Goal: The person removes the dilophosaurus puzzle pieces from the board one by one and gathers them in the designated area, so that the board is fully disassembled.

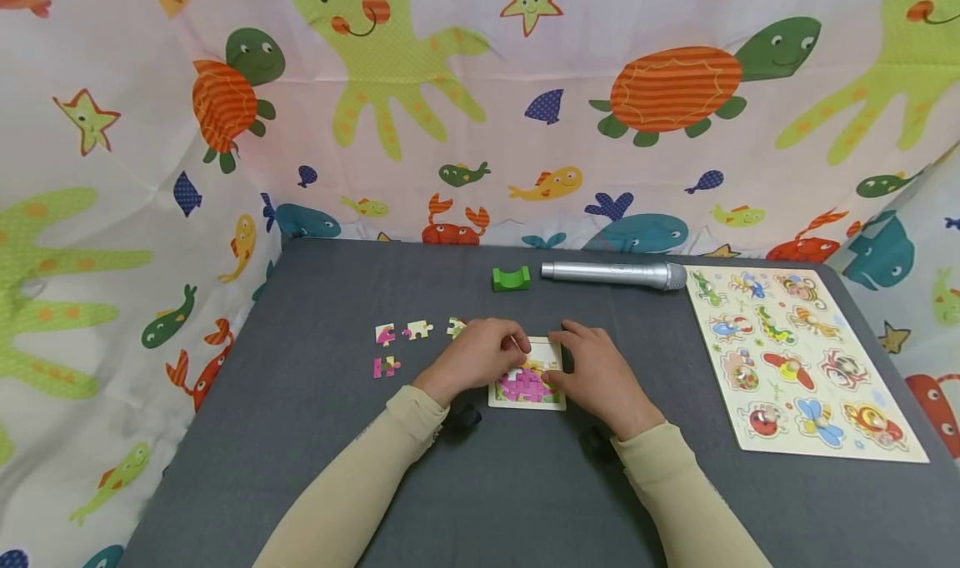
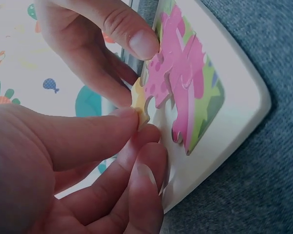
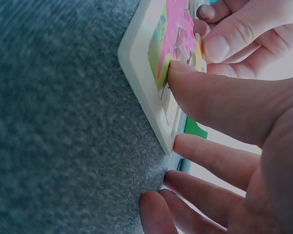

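A small jigsaw puzzle in a white tray lies before me, its lower part filled with joined pink and green pieces. My left hand pinches a yellow jigsaw piece between thumb and fingers, at the edge of the joined pieces. On the tray's right side is my right hand. Its thumb presses on the joined pieces, while its fairly straight fingers spread by the tray's edge and the cloth. The left hand hides part of the tray in the head view.
Several loose jigsaw pieces lie left of the tray. Behind it sit a green arched block and a silver microphone. A large insect picture board lies at right. A sea-animal curtain borders the grey table.
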